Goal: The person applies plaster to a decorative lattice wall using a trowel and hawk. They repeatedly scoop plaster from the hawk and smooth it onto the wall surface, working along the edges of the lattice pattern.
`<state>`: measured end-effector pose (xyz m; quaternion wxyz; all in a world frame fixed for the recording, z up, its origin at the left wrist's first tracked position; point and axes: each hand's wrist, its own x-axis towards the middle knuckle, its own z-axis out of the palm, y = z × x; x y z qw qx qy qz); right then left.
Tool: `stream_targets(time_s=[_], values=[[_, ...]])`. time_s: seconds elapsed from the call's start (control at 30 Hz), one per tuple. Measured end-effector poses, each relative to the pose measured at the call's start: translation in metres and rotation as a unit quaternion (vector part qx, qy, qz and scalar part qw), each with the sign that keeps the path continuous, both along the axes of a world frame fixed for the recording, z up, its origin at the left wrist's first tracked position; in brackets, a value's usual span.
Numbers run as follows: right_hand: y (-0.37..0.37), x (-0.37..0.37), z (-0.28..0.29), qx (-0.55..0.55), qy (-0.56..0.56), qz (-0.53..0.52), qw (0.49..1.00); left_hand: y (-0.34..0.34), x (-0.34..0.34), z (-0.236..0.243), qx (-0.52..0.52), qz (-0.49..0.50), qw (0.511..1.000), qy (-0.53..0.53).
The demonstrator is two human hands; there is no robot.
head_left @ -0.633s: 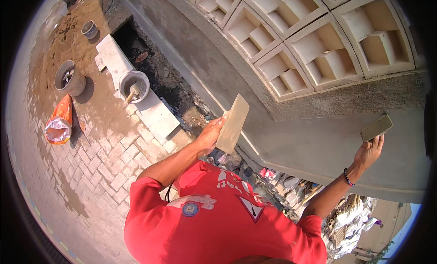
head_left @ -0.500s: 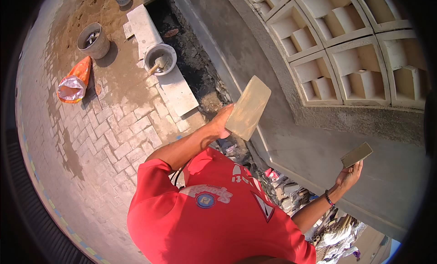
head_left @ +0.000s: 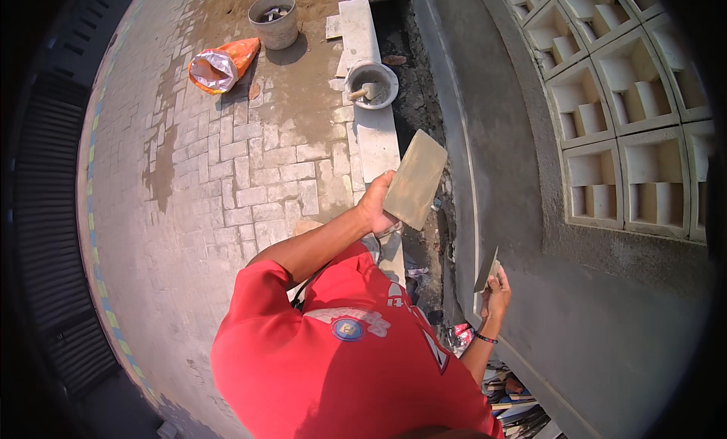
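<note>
My left hand point(head_left: 375, 203) grips a flat rectangular plastering float point(head_left: 416, 180), its broad mortar-stained face turned up; whatever handle it has is hidden beneath. Lower and further right, my right hand point(head_left: 497, 293) is closed around a small plastering trowel point(head_left: 486, 271), whose thin blade shows nearly edge-on beside the grey plastered wall point(head_left: 522, 204). I cannot tell whether that blade touches the wall. Ahead of my left hand, a round mortar bucket point(head_left: 388, 74) stands on a pale plank, with a wooden-handled trowel point(head_left: 365, 92) lying in it.
The pale plank point(head_left: 376, 140) lies along a dirt-filled trench point(head_left: 413, 98) at the wall's foot. A grey bucket point(head_left: 277, 31) and an open orange sack point(head_left: 241, 55) stand on the paving point(head_left: 219, 166). Ventilation blocks point(head_left: 636, 83) are set above the plaster; scrap wood point(head_left: 519, 397) lies behind.
My right hand has moved left and closer to my body, and its trowel has turned edge-on. The view has swung, shifting the buckets and sack rightward. My left hand still holds the float.
</note>
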<state>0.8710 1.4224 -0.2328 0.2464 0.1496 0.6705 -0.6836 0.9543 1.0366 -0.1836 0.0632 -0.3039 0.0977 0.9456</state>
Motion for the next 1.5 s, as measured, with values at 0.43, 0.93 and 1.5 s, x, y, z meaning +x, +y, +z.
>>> stream_targets(time_s=[0.43,0.93,1.5], values=[[-0.037,0.108,-0.194,0.264,-0.222,0.072,0.936,-0.150,0.095,0.011,0.058,0.227,0.944,0.231],[-0.458,-0.023,-0.148,0.269,-0.101,0.189,0.939,-0.476,0.169,-0.067,-0.176,0.109,0.973,-0.103],[-0.619,-0.113,-0.228,0.313,-0.297,0.071,0.899,-0.752,-0.083,-0.078,-0.131,0.155,0.975,0.092]])
